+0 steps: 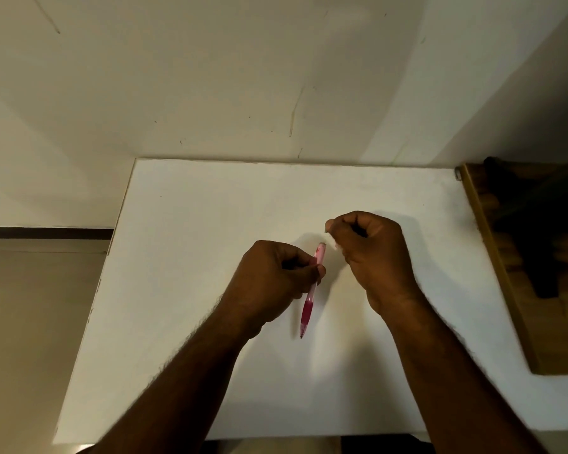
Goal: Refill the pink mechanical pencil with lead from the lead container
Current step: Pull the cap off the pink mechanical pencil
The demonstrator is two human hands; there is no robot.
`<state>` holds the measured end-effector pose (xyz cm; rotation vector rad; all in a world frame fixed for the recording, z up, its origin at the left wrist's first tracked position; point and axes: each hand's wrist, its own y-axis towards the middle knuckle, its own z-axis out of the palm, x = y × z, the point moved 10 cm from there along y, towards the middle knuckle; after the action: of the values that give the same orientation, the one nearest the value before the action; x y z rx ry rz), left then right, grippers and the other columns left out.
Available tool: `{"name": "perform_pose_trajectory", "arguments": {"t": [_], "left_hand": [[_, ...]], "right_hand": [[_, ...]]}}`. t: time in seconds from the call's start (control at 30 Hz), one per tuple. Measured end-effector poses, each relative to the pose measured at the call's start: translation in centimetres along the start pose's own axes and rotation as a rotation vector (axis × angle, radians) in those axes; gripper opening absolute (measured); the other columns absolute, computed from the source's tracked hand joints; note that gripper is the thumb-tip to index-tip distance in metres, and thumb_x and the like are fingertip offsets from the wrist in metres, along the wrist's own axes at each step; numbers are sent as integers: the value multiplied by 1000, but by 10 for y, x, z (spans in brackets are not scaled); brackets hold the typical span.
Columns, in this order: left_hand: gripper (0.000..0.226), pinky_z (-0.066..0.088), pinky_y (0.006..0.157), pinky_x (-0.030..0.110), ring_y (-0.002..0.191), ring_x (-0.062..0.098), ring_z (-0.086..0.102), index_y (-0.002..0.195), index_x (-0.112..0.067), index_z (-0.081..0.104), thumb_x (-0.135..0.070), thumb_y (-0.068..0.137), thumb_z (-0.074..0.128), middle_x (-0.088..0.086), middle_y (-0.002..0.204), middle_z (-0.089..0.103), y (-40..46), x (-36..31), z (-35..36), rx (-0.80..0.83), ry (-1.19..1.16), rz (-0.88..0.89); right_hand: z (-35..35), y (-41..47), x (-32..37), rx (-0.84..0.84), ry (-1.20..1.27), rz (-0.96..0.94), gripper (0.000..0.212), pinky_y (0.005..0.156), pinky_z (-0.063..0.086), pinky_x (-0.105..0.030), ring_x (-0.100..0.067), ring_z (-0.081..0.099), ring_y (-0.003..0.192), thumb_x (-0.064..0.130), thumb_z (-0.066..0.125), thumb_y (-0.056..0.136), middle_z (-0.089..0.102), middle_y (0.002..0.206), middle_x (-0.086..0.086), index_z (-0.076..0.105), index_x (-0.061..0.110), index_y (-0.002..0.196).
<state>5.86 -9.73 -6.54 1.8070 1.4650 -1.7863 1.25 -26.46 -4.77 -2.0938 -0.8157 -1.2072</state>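
Both bare forearms enter from the bottom edge over a matte white table (184, 290). Left hand (273, 283) is closed around the pink mechanical pencil (310, 296), a slim translucent barrel with a darker grip, tip pointing down toward the person. Right hand (371, 253), just beyond, is curled shut; its contents cannot be made out. A wooden board (505, 290) is cut off at right.

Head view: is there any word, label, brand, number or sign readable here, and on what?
None can be read.
Pink pencil, held in the left hand: no print can be made out on its barrel.
Right hand: closed; whatever it holds is hidden.
White table, wall and wooden board: no text.
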Motion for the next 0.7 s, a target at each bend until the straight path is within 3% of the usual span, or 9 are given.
{"name": "perform_pose_trajectory", "arguments": {"t": [0.1, 0.23, 0.47, 0.57, 0.63, 0.7], "left_hand": [[10, 58, 69, 27, 66, 13, 68, 82, -18, 81, -26, 86, 75, 0, 73, 76, -1, 2, 3, 21, 3, -2], [10, 56, 66, 25, 63, 9, 66, 80, -18, 80, -26, 86, 75, 1, 73, 76, 0, 4, 0, 15, -8, 3], [12, 57, 69, 29, 64, 12, 66, 82, -17, 80, -27, 86, 75, 2, 74, 76, 2, 6, 1, 23, 0, -7], [13, 59, 69, 33, 64, 13, 66, 80, -17, 80, -28, 85, 76, 2, 72, 75, 3, 7, -1, 19, -2, -12], [14, 60, 71, 36, 63, 14, 67, 77, -18, 79, -29, 85, 76, 2, 70, 75, 4, 9, -2, 17, -22, -17], [14, 62, 72, 37, 62, 14, 68, 77, -16, 79, -28, 85, 77, 2, 67, 74, 5, 9, -4, 5, -43, -14]], "right_hand": [[-15, 5, -5, -92, 12, 23, 15, 67, 50, -21, -3, 62, 61, 27, 74, 89, 68, 62, 13, 74, 23, 75], [-30, 10, -21, -153, -281, 32, 18, 74, 49, -27, -15, 68, 74, 31, 73, 90, 73, 75, 3, 75, 18, 78], [-26, 8, -29, -183, -562, 38, 23, 71, 43, -26, -17, 60, 69, 33, 71, 92, 74, 80, -2, 74, 13, 82], [-33, 7, -24, -231, -529, 3, 24, 73, 50, -30, -21, 67, 73, 34, 71, 92, 75, 80, -2, 75, 13, 81], [-42, 4, -18, -262, -391, -10, 22, 76, 55, -32, -20, 71, 75, 34, 73, 91, 74, 77, 1, 76, 15, 81], [-40, -1, -13, -183, -207, 5, 21, 72, 57, -33, -14, 71, 67, 35, 73, 91, 74, 72, 5, 74, 18, 78]]}}
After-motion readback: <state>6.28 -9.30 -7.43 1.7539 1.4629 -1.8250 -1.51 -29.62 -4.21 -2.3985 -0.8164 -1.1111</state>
